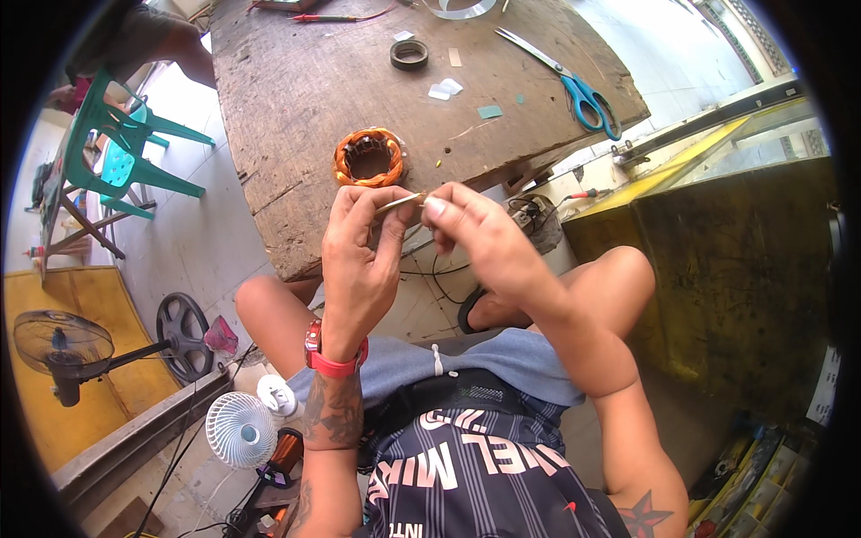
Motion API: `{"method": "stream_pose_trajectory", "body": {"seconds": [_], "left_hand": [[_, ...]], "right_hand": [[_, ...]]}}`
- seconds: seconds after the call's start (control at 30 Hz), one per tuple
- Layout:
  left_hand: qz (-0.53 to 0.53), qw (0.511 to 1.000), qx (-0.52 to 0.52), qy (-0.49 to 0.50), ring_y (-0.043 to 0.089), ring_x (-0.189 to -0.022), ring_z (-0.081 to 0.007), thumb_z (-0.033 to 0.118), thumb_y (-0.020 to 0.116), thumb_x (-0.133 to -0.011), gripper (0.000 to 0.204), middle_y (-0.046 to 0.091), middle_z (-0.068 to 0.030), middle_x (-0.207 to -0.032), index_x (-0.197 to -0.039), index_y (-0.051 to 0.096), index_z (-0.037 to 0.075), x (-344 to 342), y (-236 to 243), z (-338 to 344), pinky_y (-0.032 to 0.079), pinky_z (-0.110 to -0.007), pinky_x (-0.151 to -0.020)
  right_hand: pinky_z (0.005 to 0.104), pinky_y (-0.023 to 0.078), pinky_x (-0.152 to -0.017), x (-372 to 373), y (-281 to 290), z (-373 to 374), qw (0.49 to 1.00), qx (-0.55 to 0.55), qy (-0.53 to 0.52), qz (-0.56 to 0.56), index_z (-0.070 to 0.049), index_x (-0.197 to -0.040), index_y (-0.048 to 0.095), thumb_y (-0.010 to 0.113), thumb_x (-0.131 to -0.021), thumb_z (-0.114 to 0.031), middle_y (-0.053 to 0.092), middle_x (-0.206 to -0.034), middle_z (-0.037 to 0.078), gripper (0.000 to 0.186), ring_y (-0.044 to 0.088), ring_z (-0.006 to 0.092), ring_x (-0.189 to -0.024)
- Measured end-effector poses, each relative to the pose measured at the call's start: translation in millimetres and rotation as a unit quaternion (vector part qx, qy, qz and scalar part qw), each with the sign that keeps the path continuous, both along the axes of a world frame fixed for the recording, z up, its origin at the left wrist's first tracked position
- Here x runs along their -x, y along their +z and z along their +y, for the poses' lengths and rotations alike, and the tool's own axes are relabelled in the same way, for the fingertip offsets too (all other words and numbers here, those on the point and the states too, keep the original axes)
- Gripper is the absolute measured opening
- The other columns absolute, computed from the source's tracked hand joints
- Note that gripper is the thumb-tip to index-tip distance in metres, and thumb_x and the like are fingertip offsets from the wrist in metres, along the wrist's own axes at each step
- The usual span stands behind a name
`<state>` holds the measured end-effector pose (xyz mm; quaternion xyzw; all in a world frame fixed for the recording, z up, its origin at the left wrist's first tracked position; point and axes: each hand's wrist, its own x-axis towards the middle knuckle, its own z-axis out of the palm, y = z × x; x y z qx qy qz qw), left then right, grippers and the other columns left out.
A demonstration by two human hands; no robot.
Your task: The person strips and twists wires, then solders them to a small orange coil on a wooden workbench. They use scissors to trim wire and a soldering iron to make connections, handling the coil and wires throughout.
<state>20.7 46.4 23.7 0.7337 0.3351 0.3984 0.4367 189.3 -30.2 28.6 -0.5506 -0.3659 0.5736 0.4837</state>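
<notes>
Both my hands are raised over the near edge of the wooden table (287, 99), fingertips close together. My left hand (363, 247) pinches a thin pale strand (395, 204), like a wire or narrow sleeve, between thumb and forefinger. At its other end, the thumb and fingers of my right hand (480, 229) close on the tip, where something brownish shows; the exact contact is partly hidden. Just beyond my left fingers sits a ring-shaped motor stator (343, 163) with orange copper windings around a dark open core.
Blue-handled scissors (585, 100) lie at the table's right. A dark tape roll (410, 65), green (490, 112) and white scraps (439, 92) and a red probe (321, 18) lie farther back. Fans (240, 430) and green chairs (134, 170) stand left; a yellow-edged cabinet (717, 260) is right.
</notes>
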Motion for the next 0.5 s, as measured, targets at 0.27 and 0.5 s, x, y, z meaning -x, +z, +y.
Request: {"method": "stream_pose_trajectory", "body": {"seconds": [0.27, 0.5], "left_hand": [[-0.013, 0.999, 0.050, 0.000, 0.065, -0.094, -0.0226, 0.003, 0.069, -0.100, 0.012, 0.063, -0.0116, -0.103, -0.112, 0.072, 0.000, 0.2, -0.4, -1.7, 0.053, -0.034, -0.082], [-0.004, 1.000, 0.016, -0.002, 0.065, -0.094, -0.0223, 0.003, 0.069, -0.100, 0.012, 0.063, -0.0111, -0.104, -0.112, 0.072, -0.001, 0.1, 0.2, -0.3, 0.053, -0.033, -0.082]], "right_hand": [[0.0402, 0.053, -0.086, 4.2, -6.3, -0.3, 0.690, -0.366, -0.124, -0.612, -0.010, -0.120, 0.067, 0.081, -0.091, -0.012, 0.069, -0.099, 0.007, 0.032, 0.067, 0.0285, -0.091], [0.0350, 0.051, -0.076, 1.9, -2.5, 1.7, 0.989, -0.056, -0.042, -0.131, -0.006, -0.107, 0.063, 0.064, -0.108, -0.029, 0.064, -0.090, 0.003, 0.023, 0.062, 0.0168, -0.082]]}}
